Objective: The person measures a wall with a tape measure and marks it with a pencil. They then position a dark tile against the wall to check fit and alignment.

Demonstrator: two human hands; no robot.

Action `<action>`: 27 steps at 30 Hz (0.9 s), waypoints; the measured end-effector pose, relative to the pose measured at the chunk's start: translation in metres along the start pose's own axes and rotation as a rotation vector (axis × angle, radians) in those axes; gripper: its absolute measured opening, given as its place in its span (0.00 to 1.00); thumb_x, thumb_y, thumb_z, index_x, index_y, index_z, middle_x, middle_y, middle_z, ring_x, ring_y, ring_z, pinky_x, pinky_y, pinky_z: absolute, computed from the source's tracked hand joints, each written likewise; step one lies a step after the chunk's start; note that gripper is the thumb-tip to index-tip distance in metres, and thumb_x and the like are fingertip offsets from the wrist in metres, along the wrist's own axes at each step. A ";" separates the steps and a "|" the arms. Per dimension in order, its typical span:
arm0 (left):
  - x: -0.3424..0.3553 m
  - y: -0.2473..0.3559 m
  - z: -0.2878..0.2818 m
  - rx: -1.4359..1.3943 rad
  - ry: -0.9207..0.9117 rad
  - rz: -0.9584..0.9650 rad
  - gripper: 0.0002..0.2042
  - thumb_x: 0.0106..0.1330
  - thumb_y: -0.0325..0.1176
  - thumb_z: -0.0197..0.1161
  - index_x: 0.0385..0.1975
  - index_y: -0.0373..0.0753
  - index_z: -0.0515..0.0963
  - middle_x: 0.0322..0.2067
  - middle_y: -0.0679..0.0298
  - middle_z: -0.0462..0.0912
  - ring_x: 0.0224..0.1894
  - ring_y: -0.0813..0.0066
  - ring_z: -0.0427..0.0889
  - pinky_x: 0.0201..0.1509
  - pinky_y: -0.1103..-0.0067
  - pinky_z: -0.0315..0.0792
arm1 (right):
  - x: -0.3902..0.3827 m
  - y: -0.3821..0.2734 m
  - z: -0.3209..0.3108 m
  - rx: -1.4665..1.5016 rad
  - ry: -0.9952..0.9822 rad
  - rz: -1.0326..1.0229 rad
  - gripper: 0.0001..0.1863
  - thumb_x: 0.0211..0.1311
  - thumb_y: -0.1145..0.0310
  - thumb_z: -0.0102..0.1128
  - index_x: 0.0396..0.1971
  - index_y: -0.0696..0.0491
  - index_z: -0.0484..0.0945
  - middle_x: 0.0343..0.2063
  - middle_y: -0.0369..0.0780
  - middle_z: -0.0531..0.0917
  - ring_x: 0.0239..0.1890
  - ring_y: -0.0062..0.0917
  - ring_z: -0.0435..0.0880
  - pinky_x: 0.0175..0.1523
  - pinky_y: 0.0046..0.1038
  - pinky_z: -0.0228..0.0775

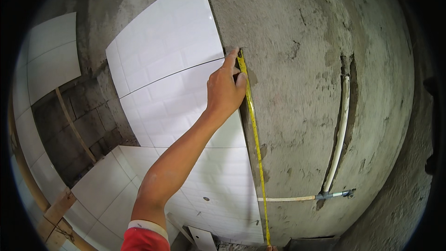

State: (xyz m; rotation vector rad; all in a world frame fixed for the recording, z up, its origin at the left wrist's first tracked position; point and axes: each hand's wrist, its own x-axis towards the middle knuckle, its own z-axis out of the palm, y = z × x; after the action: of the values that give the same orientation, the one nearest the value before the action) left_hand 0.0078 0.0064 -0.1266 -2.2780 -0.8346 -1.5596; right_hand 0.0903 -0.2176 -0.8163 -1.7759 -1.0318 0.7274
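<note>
High on the wall, my left hand [226, 88] presses the upper end of a yellow tape measure [253, 116] beside the tile edge. Its index finger stretches upward and its thumb lies against the blade, so the hand is closed on it. Stretched taut, the blade runs down along the right edge of the white wall tiles [186, 107]. At the bottom of the picture, a small bit of my right hand [272, 248] shows at the blade's lower end, pinching it; most of that hand is cut off. The tape's case is not visible.
Bare grey cement wall [297, 111] spreads to the right, with a white pipe [341, 135] set in a groove and a horizontal pipe [292, 199] joining it. At left are a block-wall opening [83, 116], more tiles [51, 51] and wooden poles [60, 204].
</note>
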 end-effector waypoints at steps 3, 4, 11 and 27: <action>0.001 -0.003 0.001 -0.007 -0.009 -0.015 0.30 0.69 0.25 0.59 0.73 0.37 0.64 0.31 0.60 0.86 0.28 0.75 0.86 0.37 0.77 0.79 | 0.000 -0.008 -0.001 0.032 -0.025 0.009 0.23 0.77 0.53 0.50 0.43 0.59 0.83 0.39 0.61 0.83 0.44 0.62 0.80 0.49 0.53 0.72; 0.001 -0.004 0.001 -0.011 -0.005 -0.012 0.30 0.69 0.25 0.59 0.73 0.37 0.64 0.31 0.60 0.86 0.28 0.75 0.86 0.37 0.77 0.79 | 0.001 -0.010 -0.001 0.007 -0.020 0.022 0.23 0.77 0.53 0.50 0.43 0.60 0.83 0.38 0.60 0.83 0.44 0.62 0.80 0.49 0.53 0.72; -0.001 -0.005 0.000 0.061 0.041 0.029 0.30 0.69 0.25 0.61 0.72 0.34 0.65 0.28 0.59 0.86 0.28 0.74 0.86 0.39 0.76 0.79 | 0.006 -0.013 0.003 0.016 0.014 0.010 0.22 0.77 0.54 0.50 0.43 0.59 0.83 0.38 0.60 0.84 0.44 0.62 0.80 0.49 0.53 0.72; -0.004 0.012 -0.002 0.290 0.031 0.020 0.29 0.65 0.21 0.62 0.68 0.24 0.68 0.36 0.44 0.84 0.36 0.52 0.86 0.42 0.65 0.80 | 0.021 0.010 0.007 -0.130 0.042 0.019 0.22 0.73 0.50 0.56 0.36 0.58 0.83 0.31 0.58 0.84 0.36 0.61 0.81 0.42 0.53 0.72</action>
State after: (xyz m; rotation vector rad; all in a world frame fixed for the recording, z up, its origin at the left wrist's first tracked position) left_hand 0.0118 -0.0054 -0.1283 -2.0443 -0.9571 -1.3615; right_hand 0.0980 -0.1980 -0.8293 -1.9067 -1.0565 0.6441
